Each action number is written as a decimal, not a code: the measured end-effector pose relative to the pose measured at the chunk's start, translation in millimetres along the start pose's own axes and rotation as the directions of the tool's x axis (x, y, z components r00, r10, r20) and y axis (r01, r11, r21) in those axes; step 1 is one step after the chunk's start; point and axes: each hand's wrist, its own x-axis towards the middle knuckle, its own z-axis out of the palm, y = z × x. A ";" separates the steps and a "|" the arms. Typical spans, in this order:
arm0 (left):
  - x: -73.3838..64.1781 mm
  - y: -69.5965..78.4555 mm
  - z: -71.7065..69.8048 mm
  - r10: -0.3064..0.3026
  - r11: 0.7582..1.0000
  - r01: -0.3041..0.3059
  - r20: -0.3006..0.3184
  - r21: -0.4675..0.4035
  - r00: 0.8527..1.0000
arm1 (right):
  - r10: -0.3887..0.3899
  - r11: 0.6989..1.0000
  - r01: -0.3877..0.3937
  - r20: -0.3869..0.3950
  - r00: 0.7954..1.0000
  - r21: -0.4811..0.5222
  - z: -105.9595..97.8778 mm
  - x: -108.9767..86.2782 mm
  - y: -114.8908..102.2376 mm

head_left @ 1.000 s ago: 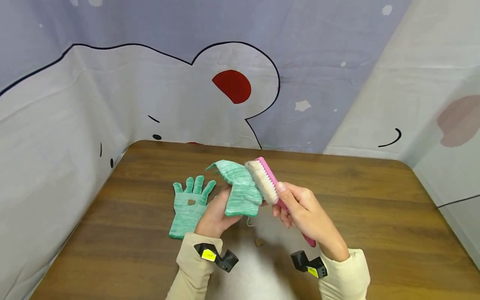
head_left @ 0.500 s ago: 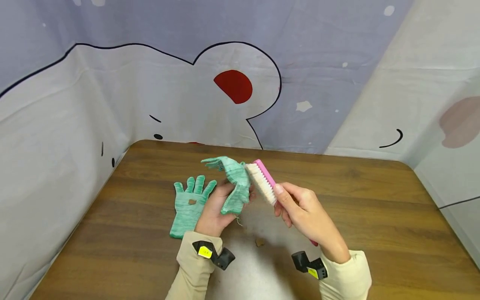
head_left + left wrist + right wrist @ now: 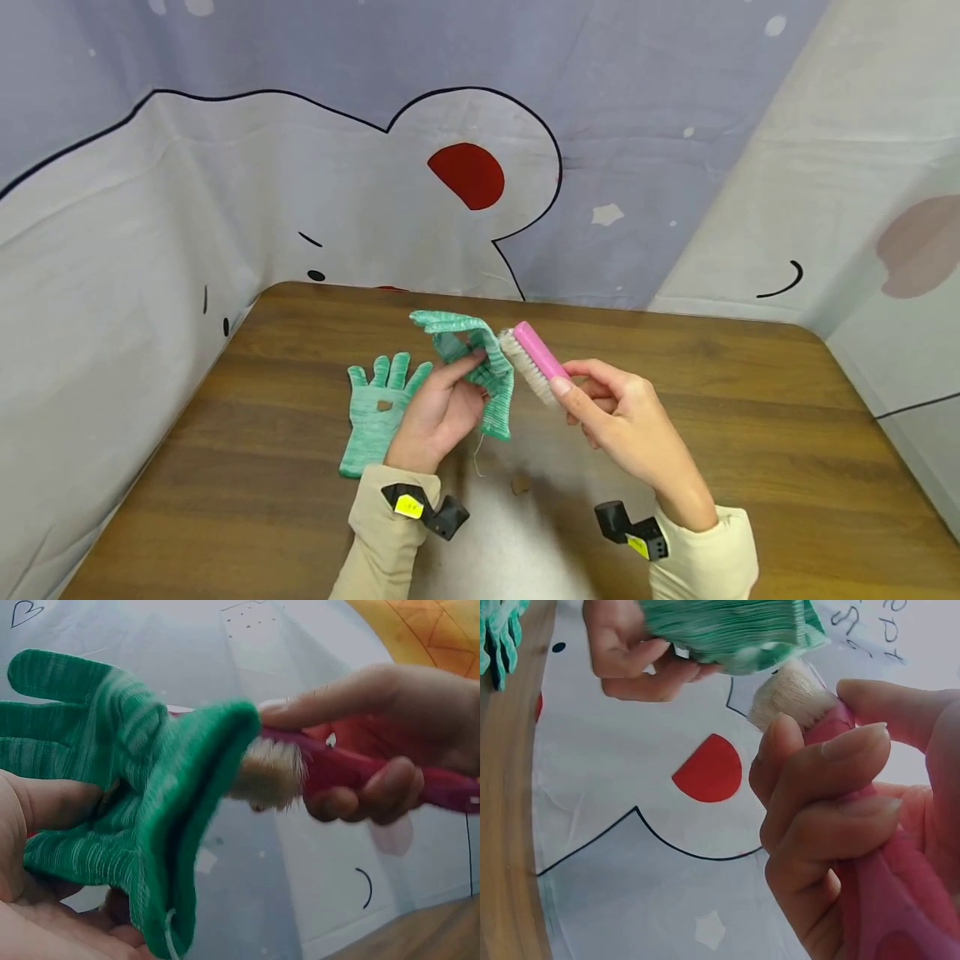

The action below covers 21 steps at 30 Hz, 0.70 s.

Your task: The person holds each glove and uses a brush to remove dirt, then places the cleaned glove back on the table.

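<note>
"Which step?"
"Brushing the held glove (image 3: 501,402), it seems: left hand (image 3: 437,414) pinching it, right hand (image 3: 632,418) gripping the brush (image 3: 542,352) just right of it."
"The 2nd glove (image 3: 370,439)?"
"Flat on the surface (image 3: 757,408), left of the held glove."
"Next?"
"Probably a light stroke, held glove taut."

At the centre of the head view, the right hand (image 3: 626,425) covers the handle of the pink brush (image 3: 542,352), and the left hand (image 3: 437,414) hides part of the lying glove (image 3: 370,427). Whether the brown patch (image 3: 384,406) there is a hole or a scrap is unclear; the brown fleck (image 3: 520,484) at lower centre is too small to name. In the left wrist view, the slightly blurred held glove (image 3: 154,787) hides some bristles (image 3: 274,776). In the right wrist view, the top edge cuts the held glove and the lettering (image 3: 890,631) at upper right; the lying glove runs off at upper left.
</note>
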 end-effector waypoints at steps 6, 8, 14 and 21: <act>-1.8 0.8 2.0 0.022 0.989 -0.027 0.032 0.147 0.999 | -0.011 1.000 0.010 -0.041 0.999 -0.014 -6.6 -4.1 -3.2; -3.7 1.9 3.7 0.033 0.975 -0.035 0.015 0.221 0.999 | -0.012 1.000 0.010 -0.051 0.999 -0.026 -8.5 -5.4 -3.7; -6.2 5.2 7.1 0.049 0.877 0.014 -0.118 0.479 0.992 | -0.015 0.998 0.010 -0.086 0.996 -0.061 -13.2 -7.8 -3.4; -5.0 3.7 7.3 0.131 0.857 0.008 -0.233 0.516 0.964 | -0.078 0.996 0.067 -0.187 0.979 -0.066 -14.3 -8.3 -4.1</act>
